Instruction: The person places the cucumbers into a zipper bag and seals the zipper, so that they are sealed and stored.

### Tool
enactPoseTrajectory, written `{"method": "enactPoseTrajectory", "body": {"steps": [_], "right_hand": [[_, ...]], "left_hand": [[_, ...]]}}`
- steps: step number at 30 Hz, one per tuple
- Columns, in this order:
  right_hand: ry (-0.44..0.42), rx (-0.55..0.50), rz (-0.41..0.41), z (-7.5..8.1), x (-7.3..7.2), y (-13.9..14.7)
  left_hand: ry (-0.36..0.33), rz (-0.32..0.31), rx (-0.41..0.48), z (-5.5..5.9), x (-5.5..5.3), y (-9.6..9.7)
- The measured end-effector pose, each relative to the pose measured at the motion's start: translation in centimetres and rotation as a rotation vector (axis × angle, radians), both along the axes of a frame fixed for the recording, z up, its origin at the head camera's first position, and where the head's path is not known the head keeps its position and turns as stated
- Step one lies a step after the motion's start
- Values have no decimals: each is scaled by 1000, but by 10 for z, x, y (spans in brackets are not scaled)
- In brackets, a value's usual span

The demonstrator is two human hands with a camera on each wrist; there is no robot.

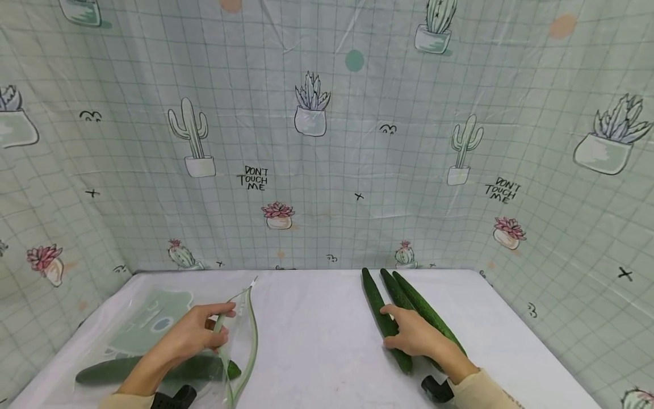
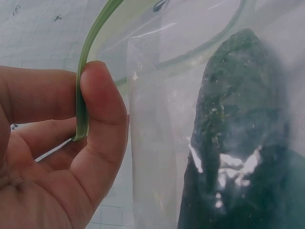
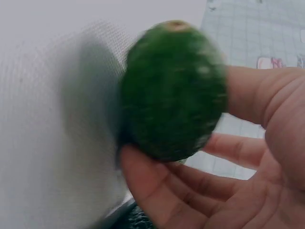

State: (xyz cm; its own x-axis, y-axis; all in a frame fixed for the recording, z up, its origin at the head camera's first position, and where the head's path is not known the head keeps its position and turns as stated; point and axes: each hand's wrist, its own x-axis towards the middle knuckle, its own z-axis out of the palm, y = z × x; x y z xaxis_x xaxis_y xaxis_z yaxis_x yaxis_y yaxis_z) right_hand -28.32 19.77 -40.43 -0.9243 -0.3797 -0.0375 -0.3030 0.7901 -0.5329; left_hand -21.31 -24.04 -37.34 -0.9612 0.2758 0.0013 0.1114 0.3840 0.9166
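At the left of the table lies a clear zip bag (image 1: pixel 174 307) with a green print and a green strip along its mouth. My left hand (image 1: pixel 196 332) pinches one side of that strip (image 2: pixel 86 52) between thumb and fingers, and the mouth gapes toward the middle. One cucumber (image 2: pixel 238 109) lies inside the bag. On the right side, my right hand (image 1: pixel 416 335) grips the leftmost of three long cucumbers (image 1: pixel 375 298), thumb on one side and fingers on the other. In the right wrist view its rounded end (image 3: pixel 174 90) faces the camera, blurred.
Two more cucumbers (image 1: pixel 431 318) lie side by side just right of the gripped one, partly behind my right hand. The white table (image 1: pixel 311 335) runs back to a grid-patterned curtain (image 1: pixel 327 170) with cactus prints, which also hangs along both sides.
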Motion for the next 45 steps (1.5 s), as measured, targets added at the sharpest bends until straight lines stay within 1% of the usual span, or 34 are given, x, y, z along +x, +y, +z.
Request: {"method": "enactPoseTrajectory", "body": {"steps": [4,8,14,17,20,23,27,31,36,41,45], "right_hand": [[6,-65,34,0,-2,4],[5,-84,70,1,0,3],[52,-124,113,-1,-1,1],[102,-142,174,-5,-3,1],[148,-164,267,-6,-3,0],[163,-203,360,-6,-3,-2],[128,-251,453,-2,1,-7],[62,-273,516,2,8,-13],[18,-296,607,4,17,-26],[-17,-305,666,4,21,-45],[-49,-298,681,2,20,-63]], "left_hand": [[-1,-3,5,0,0,0],[-8,-6,7,0,0,-1],[-8,-9,9,1,0,-1],[-10,-10,9,0,0,-1],[-13,-9,12,-1,0,-1],[-10,3,15,-2,-1,-1],[-5,27,11,-2,-2,-1],[-10,46,6,-1,-2,-1],[-12,68,4,0,-2,0],[20,55,13,1,-3,1],[46,28,15,1,-3,1]]}}
